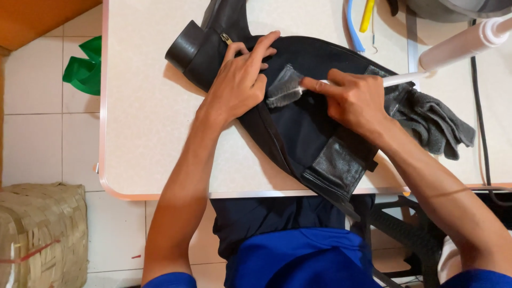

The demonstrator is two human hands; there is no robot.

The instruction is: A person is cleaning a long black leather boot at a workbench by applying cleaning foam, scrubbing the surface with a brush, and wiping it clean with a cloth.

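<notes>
Pressing my left hand flat, fingers spread, on black garment lying across table, pinning cloth taut. My right hand gripping white-handled brush, bristles touching grey patch beside left fingertips.

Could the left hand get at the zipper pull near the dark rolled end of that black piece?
Probably yes. The left hand lies flat on the black piece, its fingertips close beside the zipper pull, and nothing covers the pull. The right hand is off at the grey patch.
</notes>
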